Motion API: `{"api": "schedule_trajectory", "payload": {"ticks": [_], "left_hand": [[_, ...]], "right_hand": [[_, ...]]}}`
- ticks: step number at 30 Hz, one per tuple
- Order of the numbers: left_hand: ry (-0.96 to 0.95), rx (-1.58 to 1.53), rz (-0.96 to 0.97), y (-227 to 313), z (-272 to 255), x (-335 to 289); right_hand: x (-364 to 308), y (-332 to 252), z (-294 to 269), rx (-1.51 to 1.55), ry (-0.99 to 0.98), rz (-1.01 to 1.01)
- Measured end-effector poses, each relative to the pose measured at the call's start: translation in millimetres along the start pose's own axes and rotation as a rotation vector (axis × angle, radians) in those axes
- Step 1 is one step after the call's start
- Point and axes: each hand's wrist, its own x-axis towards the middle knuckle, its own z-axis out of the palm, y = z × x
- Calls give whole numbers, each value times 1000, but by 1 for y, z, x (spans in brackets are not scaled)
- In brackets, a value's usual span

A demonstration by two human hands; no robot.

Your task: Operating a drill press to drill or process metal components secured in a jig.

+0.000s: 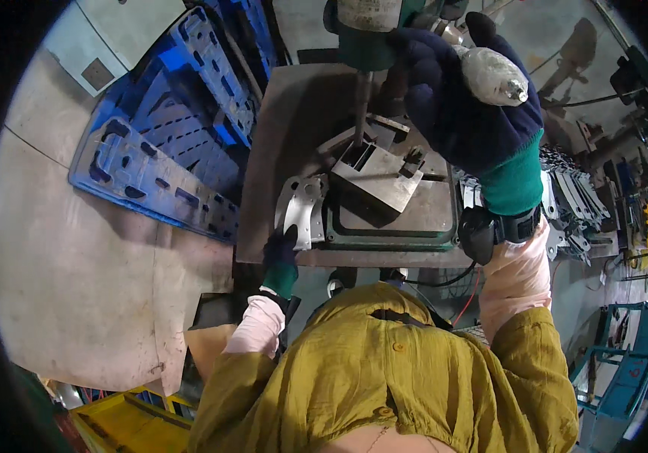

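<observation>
My right hand (475,113), in a dark blue glove with a green cuff, is closed around a lever handle (494,75) wrapped in whitish covering with a shiny metal tip. Beside it stands the green machine head (369,47), its steel spindle (363,109) reaching down to a block-shaped steel fixture (378,175). The fixture sits on a green-edged machine base (392,240). My left hand (281,255), gloved alike, grips the near end of a curved silvery metal bracket (301,208) lying left of the base. Part of its fingers are hidden beside the bracket.
A brown metal table (263,162) carries the machine. Blue slotted plastic pallets (154,177) lean at the left. Many metal parts (573,196) lie piled at the right, with a blue metal rack (633,370) farther right. A yellow frame (131,423) stands at lower left.
</observation>
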Motion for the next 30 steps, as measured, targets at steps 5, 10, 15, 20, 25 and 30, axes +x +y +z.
{"api": "schedule_trajectory", "payload": {"ticks": [5, 10, 15, 20, 25, 30], "left_hand": [[-13, -56, 151, 20, 29, -4], [115, 207, 245, 66, 42, -11], [235, 520, 401, 28, 45, 15], [157, 722, 318, 49, 43, 5], [11, -156, -52, -12, 36, 21], [270, 723, 664, 18, 39, -4]], "right_hand": [[-4, -2, -4, -18, 30, -56], [-16, -3, -16, -117, 178, -247], [-57, -11, -75, -338, 53, -2], [-140, -39, -165, -476, 586, -359], [-231, -68, -229, -320, 777, -544], [-277, -55, -259, -160, 716, -541]]}}
